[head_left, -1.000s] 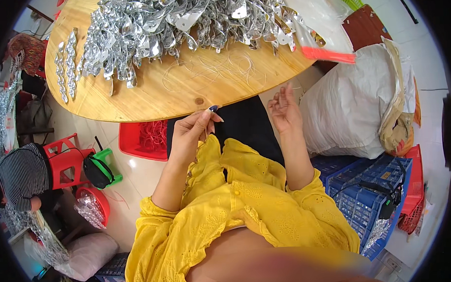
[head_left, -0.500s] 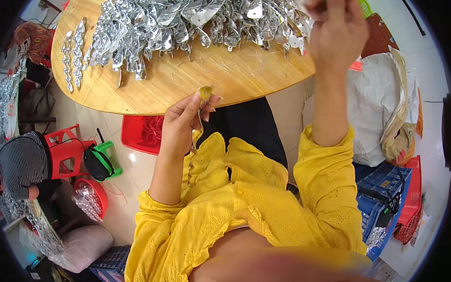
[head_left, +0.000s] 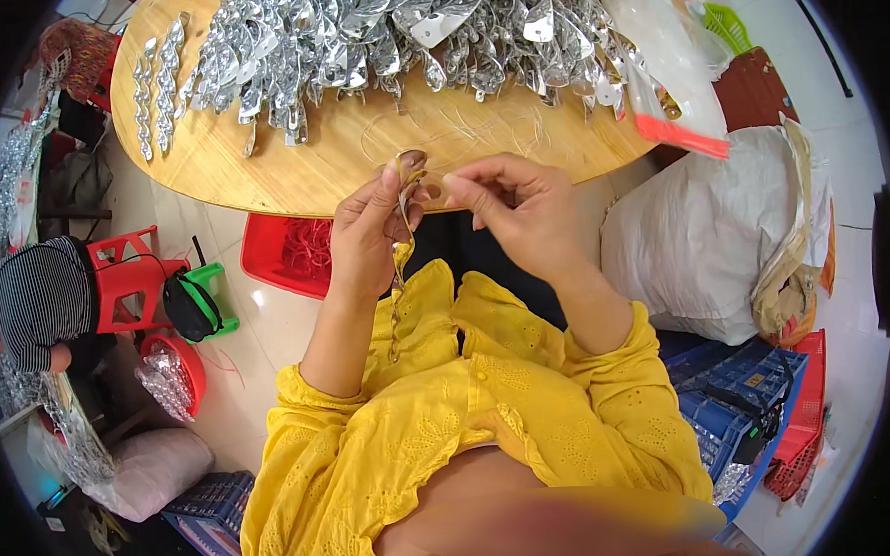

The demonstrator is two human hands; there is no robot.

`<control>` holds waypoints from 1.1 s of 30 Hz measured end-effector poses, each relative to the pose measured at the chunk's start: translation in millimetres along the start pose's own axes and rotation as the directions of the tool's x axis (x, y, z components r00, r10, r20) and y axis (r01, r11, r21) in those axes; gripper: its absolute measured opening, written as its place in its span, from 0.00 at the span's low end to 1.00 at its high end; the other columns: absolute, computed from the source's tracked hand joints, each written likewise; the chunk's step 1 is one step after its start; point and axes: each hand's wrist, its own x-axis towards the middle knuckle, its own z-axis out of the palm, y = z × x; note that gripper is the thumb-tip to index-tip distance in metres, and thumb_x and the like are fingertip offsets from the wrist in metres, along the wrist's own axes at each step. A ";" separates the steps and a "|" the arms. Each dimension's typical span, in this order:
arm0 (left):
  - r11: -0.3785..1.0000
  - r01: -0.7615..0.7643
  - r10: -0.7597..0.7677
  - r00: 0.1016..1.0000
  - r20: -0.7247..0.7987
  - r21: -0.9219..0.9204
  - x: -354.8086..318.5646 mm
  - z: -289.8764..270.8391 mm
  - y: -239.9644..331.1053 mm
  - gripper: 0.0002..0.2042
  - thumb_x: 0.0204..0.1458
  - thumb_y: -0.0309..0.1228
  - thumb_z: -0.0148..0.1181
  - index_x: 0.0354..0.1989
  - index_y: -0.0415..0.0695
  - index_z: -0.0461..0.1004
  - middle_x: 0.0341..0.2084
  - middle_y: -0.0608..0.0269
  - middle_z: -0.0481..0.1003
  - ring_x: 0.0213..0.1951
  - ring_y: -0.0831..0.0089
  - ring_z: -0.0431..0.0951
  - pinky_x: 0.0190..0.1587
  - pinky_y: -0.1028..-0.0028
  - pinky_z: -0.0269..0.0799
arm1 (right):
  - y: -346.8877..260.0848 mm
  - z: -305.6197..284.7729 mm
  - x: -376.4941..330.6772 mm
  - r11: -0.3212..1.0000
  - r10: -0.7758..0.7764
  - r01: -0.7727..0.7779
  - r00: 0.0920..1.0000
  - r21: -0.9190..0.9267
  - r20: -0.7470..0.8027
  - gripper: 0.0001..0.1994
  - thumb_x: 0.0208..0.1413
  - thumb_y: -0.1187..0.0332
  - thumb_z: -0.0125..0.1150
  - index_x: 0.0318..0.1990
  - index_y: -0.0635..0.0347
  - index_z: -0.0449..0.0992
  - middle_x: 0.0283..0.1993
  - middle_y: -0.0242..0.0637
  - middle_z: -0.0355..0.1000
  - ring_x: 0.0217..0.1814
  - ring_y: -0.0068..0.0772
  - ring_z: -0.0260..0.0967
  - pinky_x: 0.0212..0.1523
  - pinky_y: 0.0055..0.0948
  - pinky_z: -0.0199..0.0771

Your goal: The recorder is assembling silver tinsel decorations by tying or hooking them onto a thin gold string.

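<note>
My left hand (head_left: 367,227) is closed on a twisted shiny metallic strip (head_left: 401,221), gripping it near its wide rounded top end. The strip's narrow spiral tail hangs down in front of my yellow shirt. Close by on the right is my right hand (head_left: 523,212), thumb and fingertips pinched together near the strip's top; whatever they hold is too small to make out. Beyond both hands, a large heap of silver twisted strips (head_left: 349,56) covers the far part of the wooden table (head_left: 226,183). Thin clear thread (head_left: 459,130) lies in loose loops near the table's front edge.
Two strips (head_left: 172,87) lie apart at the table's left. A clear plastic bag (head_left: 668,55) with a red edge overhangs its right side. Below stand a red bin (head_left: 258,255), a white sack (head_left: 699,240) and blue crates (head_left: 733,386). A person (head_left: 39,297) works at far left.
My right hand has come down from the far right side of the table to beside the strip. The plastic bag is now uncovered. My left hand keeps its hold on the strip.
</note>
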 end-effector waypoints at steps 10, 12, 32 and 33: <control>1.000 -0.027 0.027 1.000 0.001 0.013 -0.2 0.2 -1.5 0.16 0.50 0.38 0.45 0.38 0.37 0.69 0.24 0.68 0.68 0.20 0.85 0.62 0.17 0.89 0.50 | 9.0 6.3 -1.7 0.997 -0.041 0.037 0.997 -0.063 -0.058 0.05 0.42 0.72 0.59 0.26 0.64 0.73 0.15 0.26 0.65 0.15 0.11 0.57 0.14 0.10 0.53; 0.999 -0.028 0.029 1.000 -0.010 0.023 -0.7 2.0 -0.9 0.15 0.50 0.36 0.46 0.38 0.36 0.69 0.26 0.69 0.67 0.21 0.85 0.62 0.18 0.89 0.51 | 10.8 5.1 -0.9 0.998 -0.014 0.011 0.999 -0.064 -0.048 0.05 0.42 0.71 0.59 0.26 0.64 0.73 0.15 0.26 0.65 0.15 0.11 0.57 0.14 0.10 0.53; 1.000 -0.009 0.008 0.996 0.084 0.005 -5.0 1.1 -5.4 0.14 0.51 0.35 0.45 0.37 0.36 0.69 0.29 0.68 0.67 0.23 0.85 0.63 0.19 0.88 0.53 | 16.4 0.4 11.1 0.988 -0.085 0.070 0.991 0.137 0.107 0.20 0.42 0.77 0.57 0.41 0.63 0.54 0.21 0.34 0.68 0.24 0.19 0.65 0.26 0.14 0.63; 0.999 0.021 -0.018 0.997 0.081 -0.037 -6.1 2.6 -4.7 0.14 0.51 0.35 0.45 0.37 0.36 0.70 0.30 0.68 0.68 0.23 0.85 0.64 0.19 0.88 0.54 | 16.3 0.4 11.2 0.983 -0.093 0.074 0.990 0.170 0.107 0.20 0.42 0.77 0.57 0.41 0.63 0.54 0.21 0.34 0.68 0.24 0.19 0.65 0.26 0.14 0.63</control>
